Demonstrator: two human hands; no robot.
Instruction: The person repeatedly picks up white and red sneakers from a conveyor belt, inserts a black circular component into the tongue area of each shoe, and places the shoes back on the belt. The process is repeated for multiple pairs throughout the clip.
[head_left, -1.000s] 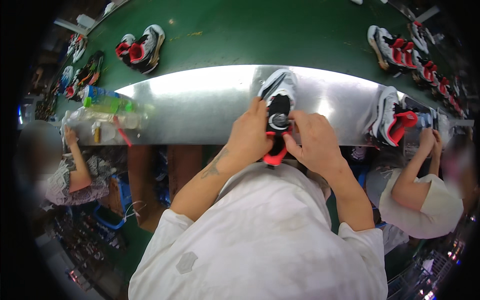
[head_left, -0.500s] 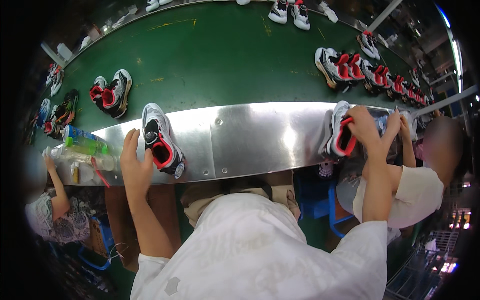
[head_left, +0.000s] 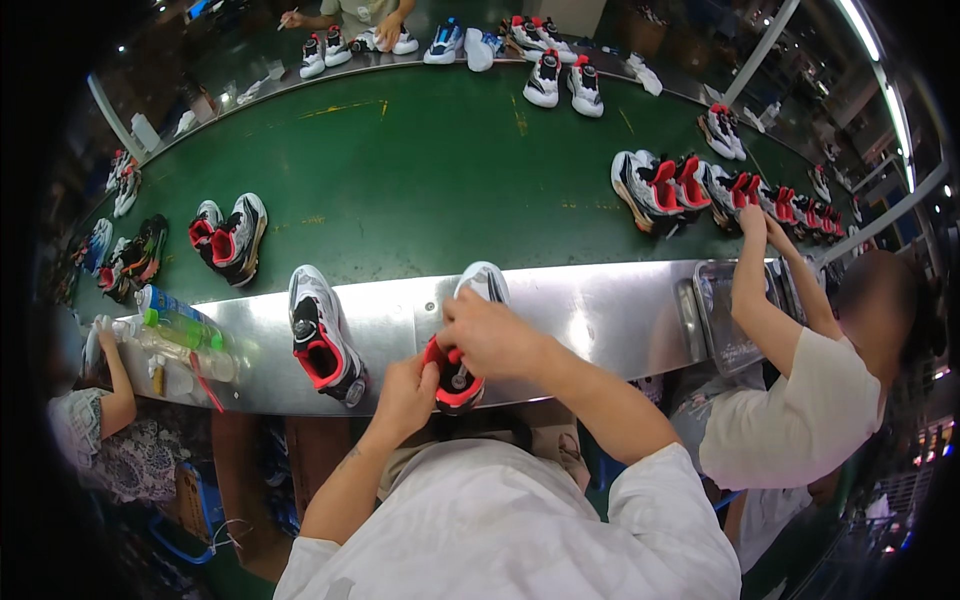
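In front of me on the metal ledge [head_left: 560, 320] is a white, black and red sneaker [head_left: 462, 396], its toe pointing away from me. My left hand [head_left: 405, 398] grips the left side of its red-lined collar. My right hand [head_left: 492, 334] lies over the middle of the shoe, fingers closed at the front of the opening; it hides the upper there. A second matching sneaker [head_left: 322, 335] with a round dial on top stands on the ledge to the left, touched by neither hand.
Beyond the ledge is a green work surface [head_left: 400, 190]. A sneaker pair [head_left: 230, 238] stands on it at left, a row of sneakers [head_left: 690, 190] at right. Bottles [head_left: 185, 325] lie on the left of the ledge. Co-workers sit at both sides; another's hands show opposite.
My right hand has brought the sneaker from the right to in front of me. My left hand has left the space beside the other sneaker and taken hold of this one.
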